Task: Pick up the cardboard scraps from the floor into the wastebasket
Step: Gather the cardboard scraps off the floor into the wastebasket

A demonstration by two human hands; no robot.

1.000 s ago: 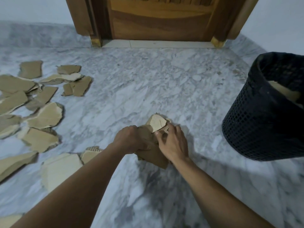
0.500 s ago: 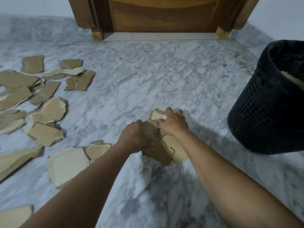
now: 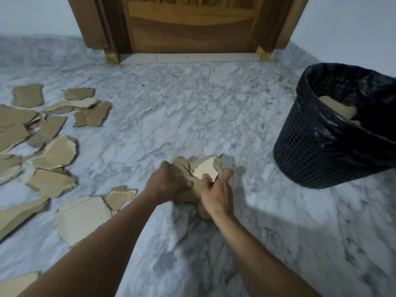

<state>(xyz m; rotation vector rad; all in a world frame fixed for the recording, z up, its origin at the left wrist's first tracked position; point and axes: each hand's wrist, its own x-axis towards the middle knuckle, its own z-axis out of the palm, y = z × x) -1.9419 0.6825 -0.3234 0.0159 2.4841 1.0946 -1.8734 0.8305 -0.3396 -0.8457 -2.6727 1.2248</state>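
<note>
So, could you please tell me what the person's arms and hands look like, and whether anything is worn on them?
Both arms are bare up to the frame edge: no sleeves show. The left hand and right hand wear no gloves, and no watch, bracelet or ring is visible on either wrist or on the fingers that show. Slight motion blur could hide something very small.

Both forearms stretched forward and converging; left hand (image 3: 166,183) curled knuckles-up, right hand (image 3: 216,192) beside it with fingers wrapped, both clamped on one bundle.
</note>
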